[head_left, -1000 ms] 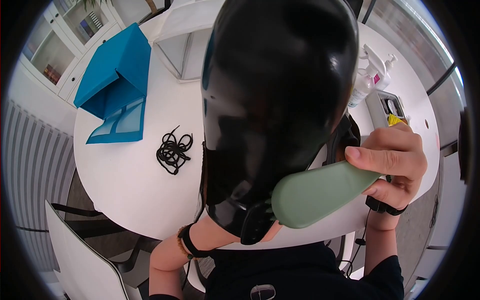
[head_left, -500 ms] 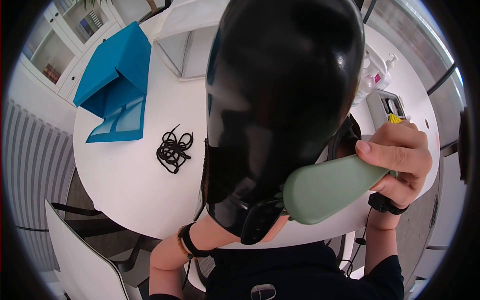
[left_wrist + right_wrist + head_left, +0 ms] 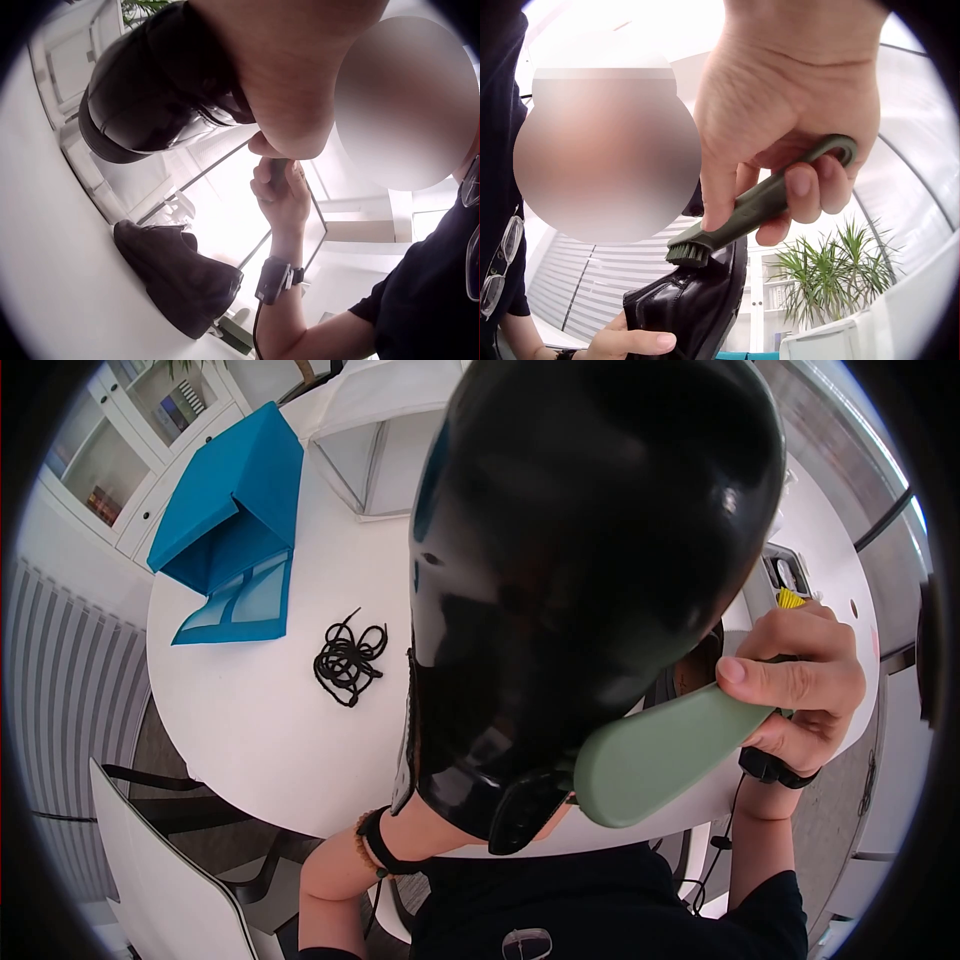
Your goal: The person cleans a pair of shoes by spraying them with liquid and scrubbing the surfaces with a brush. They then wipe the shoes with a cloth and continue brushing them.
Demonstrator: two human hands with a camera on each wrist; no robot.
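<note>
A glossy black leather shoe [image 3: 570, 560] fills the middle of the head view, raised close to the camera with its toe pointing away. My left hand [image 3: 634, 343] holds it at the opening end, thumb along the outside; the shoe hides most of that hand in the head view. My right hand [image 3: 800, 678] grips a green brush [image 3: 665, 760] by its looped handle. In the right wrist view its short dark bristles [image 3: 688, 255] meet the shoe near its opening. A second dark shoe [image 3: 180, 277] stands on the table beneath.
On the white round table [image 3: 270, 750] lie a blue fabric box [image 3: 225, 500] and a tangled black cord [image 3: 348, 665]. A white box with clear panels [image 3: 390, 460] stands at the back, a grey tray [image 3: 785, 570] at right. A white chair [image 3: 160, 860] is at lower left.
The brush has shifted right along the shoe and then slightly downward. The shoe's toe has swung to the right and now covers the bottles. Both grips are the same.
</note>
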